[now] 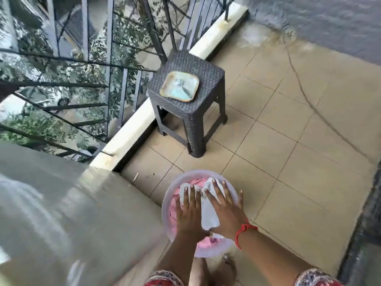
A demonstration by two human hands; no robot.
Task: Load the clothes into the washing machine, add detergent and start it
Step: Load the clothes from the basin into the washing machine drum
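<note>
Reaching down, the left hand (188,211) and right hand (223,209) lay side by side on a white cloth (208,215), fingers (215,187) straight and slightly apart, pressing rather than gripping. The cloth sat atop pink clothes (177,195) in a translucent basin (233,186) on the tiled floor (288,153). Farther off, a dark woven stool (191,112) by the railing (107,58) carried a square plate (179,86).
</note>
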